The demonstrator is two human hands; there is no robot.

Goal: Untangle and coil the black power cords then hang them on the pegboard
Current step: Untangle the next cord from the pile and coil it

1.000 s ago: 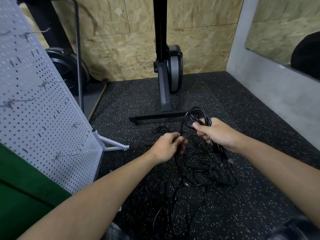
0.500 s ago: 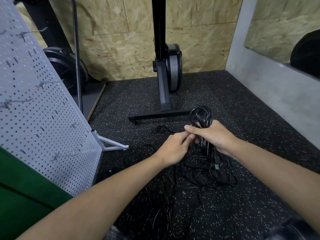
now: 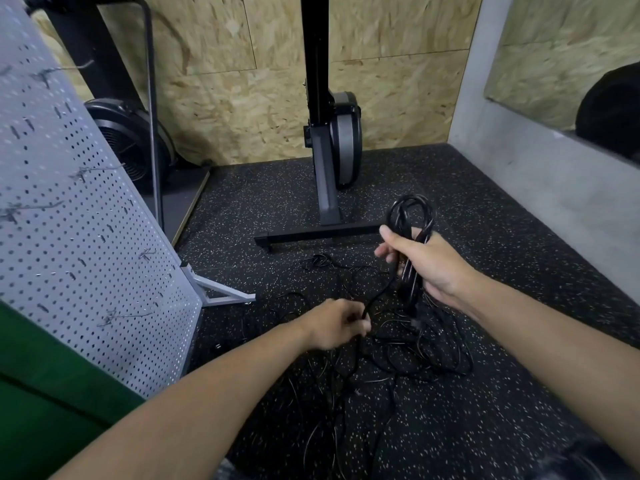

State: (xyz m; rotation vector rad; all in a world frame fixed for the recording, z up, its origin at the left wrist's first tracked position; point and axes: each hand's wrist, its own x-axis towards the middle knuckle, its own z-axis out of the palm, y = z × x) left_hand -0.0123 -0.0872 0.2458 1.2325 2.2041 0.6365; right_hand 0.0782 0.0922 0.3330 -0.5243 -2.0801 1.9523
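Note:
My right hand [image 3: 424,263] grips a bundle of coiled black power cord [image 3: 412,216], its loops sticking up above my fist and its tail hanging down. A single strand runs from that coil down to my left hand [image 3: 337,327], which pinches it lower and to the left. Beneath both hands a tangle of black cords [image 3: 398,351] sprawls over the speckled rubber floor. The white pegboard [image 3: 69,216] leans at the left, with several bare metal hooks [image 3: 117,317] sticking out of it.
A black upright machine on a T-shaped base [image 3: 322,233] stands just behind the cords. A black fan [image 3: 131,143] and a metal frame sit behind the pegboard. The pegboard's white foot [image 3: 221,296] juts onto the floor. A grey concrete ledge [image 3: 554,188] bounds the right side.
My left hand has drawn away from the right, down and to the left, pulling a strand of cord out. The right hand has lifted the coil slightly.

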